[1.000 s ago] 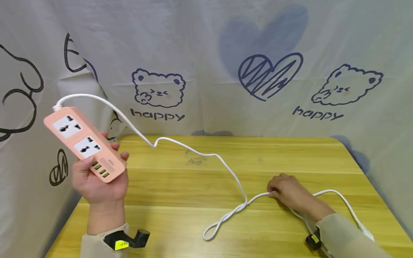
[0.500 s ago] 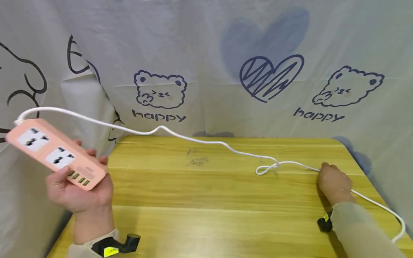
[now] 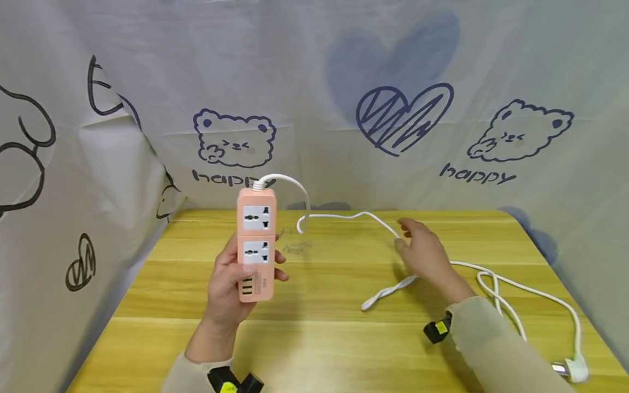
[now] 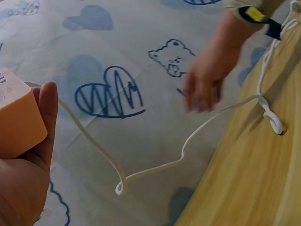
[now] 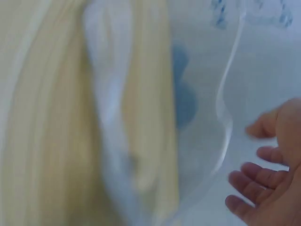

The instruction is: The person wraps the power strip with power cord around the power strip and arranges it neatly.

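Note:
My left hand (image 3: 227,292) grips the lower part of a pink power strip (image 3: 256,236), raised over the table with its sockets and USB ports facing me. From its top end, a white cord (image 3: 339,216) arches over and runs right towards my right hand (image 3: 426,252). That hand hovers over the table with loosely bent fingers; in the right wrist view its fingers (image 5: 254,181) are apart from the cord and hold nothing. Below it lies a doubled, twisted stretch of cord. The cord's plug (image 3: 579,369) rests at the table's front right.
A wooden table (image 3: 324,349) with a rounded far corner lies under both hands. Pale cloth (image 3: 314,71) with drawn bears and hearts hangs behind it and along its left side. More cord loops (image 3: 496,289) lie at the right, partly under my right forearm.
My left hand has brought the power strip right and turned it upright, slackening the cord. My right hand has let go of the cord and moved left. The plug has come into view.

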`<state>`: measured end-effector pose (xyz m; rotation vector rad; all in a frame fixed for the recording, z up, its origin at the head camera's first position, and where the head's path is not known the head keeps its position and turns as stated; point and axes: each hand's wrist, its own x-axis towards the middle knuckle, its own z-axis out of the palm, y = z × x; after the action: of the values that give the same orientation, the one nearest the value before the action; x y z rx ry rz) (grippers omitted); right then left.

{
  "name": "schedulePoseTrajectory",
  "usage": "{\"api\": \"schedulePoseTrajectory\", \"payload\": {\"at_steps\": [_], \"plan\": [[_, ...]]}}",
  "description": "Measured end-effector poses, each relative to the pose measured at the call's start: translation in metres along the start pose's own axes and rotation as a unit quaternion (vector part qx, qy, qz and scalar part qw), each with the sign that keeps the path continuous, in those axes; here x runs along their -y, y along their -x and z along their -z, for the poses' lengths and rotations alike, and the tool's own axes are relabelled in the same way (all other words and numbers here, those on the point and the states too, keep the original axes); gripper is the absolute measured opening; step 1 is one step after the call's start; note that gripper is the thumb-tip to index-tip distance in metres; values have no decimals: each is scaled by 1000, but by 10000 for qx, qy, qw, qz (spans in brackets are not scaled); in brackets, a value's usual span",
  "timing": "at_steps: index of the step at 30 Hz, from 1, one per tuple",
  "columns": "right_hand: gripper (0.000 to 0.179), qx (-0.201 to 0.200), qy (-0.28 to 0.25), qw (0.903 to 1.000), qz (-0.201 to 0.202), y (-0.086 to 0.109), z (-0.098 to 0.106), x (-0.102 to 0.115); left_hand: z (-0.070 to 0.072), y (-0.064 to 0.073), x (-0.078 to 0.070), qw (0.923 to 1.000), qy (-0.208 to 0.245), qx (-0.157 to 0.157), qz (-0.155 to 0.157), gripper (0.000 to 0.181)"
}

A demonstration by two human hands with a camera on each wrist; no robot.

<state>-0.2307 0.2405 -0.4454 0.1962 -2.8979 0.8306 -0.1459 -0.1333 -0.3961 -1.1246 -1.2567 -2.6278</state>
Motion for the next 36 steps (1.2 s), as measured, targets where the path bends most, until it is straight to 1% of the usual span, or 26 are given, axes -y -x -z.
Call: {"api": "schedulePoseTrajectory", "payload": {"at_steps": [1,3,5,7,9,11,13,14,16,18,19,20,21,22,23,24,26,27,28,29,30,31,32,33,34,36], "plan": [[61,77,-251,9996,92,-4,-3,12,-2,0,3,10000,-12,45,79,79],[76,282,-482,9982,230,-13,-11,28,-5,1,9,9997,37,109,194,78],[90,528,-513,9969,274,-20,-20,37,-7,2,14,9994,130,135,293,76],[98,725,-319,9966,241,-26,-30,41,-8,4,18,9989,214,72,418,74],[100,957,-14,9953,120,-29,-39,42,-7,6,22,9981,249,-61,553,71],[90,1124,237,9934,29,-29,-48,42,-4,7,25,9968,257,-249,711,69],[72,1264,300,9915,5,-26,-54,42,-1,9,27,9946,226,-518,875,64],[61,1300,268,9911,72,-23,-56,41,2,9,28,9928,179,-700,960,60],[42,1307,184,9909,279,-16,-57,40,6,8,30,9864,37,-1180,1147,53],[32,1208,310,9899,679,-6,-55,38,13,6,29,9747,-83,-1809,1311,50],[30,1103,473,9879,980,-1,-52,36,17,5,28,9675,-123,-2130,1358,50],[30,984,675,9836,1349,4,-50,34,22,3,26,9590,-111,-2473,1376,50],[33,859,859,9769,1761,10,-47,32,27,1,23,9504,-74,-2797,1361,51],[34,667,1035,9664,2256,16,-44,29,33,0,19,9425,-7,-3076,1306,50],[36,434,1165,9519,2800,21,-42,26,39,-1,16,9352,52,-3326,1213,50],[39,195,1235,9334,3362,25,-40,23,45,-2,12,9290,151,-3531,1098,50],[44,-317,1244,8897,4381,33,-36,17,56,-2,6,9182,340,-3856,843,50],[45,-569,1208,8691,4762,36,-35,14,60,-2,3,9138,418,-3973,727,49],[45,-852,1205,8515,5032,38,-34,12,63,-2,1,9112,467,-4041,651,49],[46,-1081,1203,8401,5177,40,-33,9,66,-1,-1,9089,525,-4091,618,49],[46,-1227,1213,8379,5179,42,-32,7,67,0,-2,9089,571,-4079,650,50],[48,-1321,1249,8426,5069,43,-31,6,68,1,-3,9107,584,-4022,737,51],[48,-1385,1329,8524,4864,44,-30,6,67,2,-3,9137,578,-3926,879,53],[45,-1397,1410,8669,4572,45,-30,6,66,4,-3,9186,537,-3770,1054,54],[38,-1385,1483,8839,4213,47,-30,8,65,5,-2,9244,465,-3574,1249,55],[20,-1245,1675,9174,3389,49,-29,14,60,8,1,9357,270,-3118,1628,57]]}}
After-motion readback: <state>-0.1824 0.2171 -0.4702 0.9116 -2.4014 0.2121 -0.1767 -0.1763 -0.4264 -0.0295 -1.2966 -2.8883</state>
